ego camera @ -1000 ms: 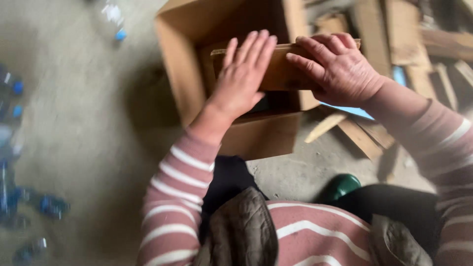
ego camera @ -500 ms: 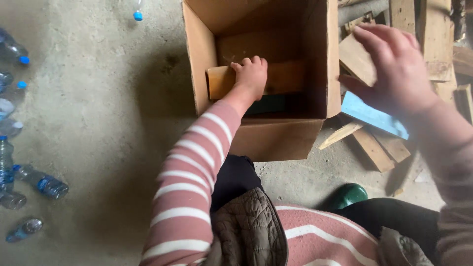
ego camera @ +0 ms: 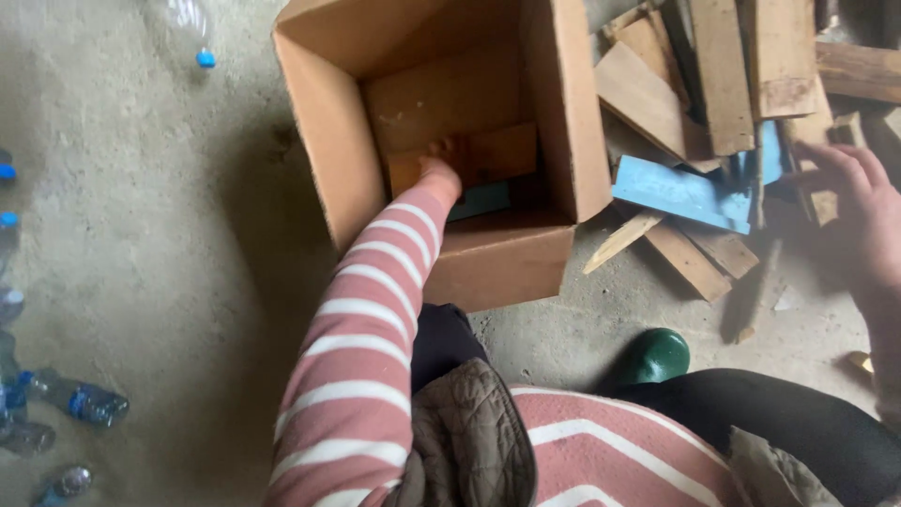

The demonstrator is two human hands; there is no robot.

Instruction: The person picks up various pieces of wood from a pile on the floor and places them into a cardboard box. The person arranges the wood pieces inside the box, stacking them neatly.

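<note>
Pressing one board (ego camera: 469, 158) in one box (ego camera: 330, 141)

Matt cardboard box (ego camera: 343, 160), rough wood planks (ego camera: 648, 99), gritty concrete floor (ego camera: 141, 235)

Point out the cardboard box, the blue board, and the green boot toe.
cardboard box (ego camera: 324, 141), head view, left outer wall.
blue board (ego camera: 676, 192), head view, middle of its painted face.
green boot toe (ego camera: 655, 356), head view, rounded top.
</note>
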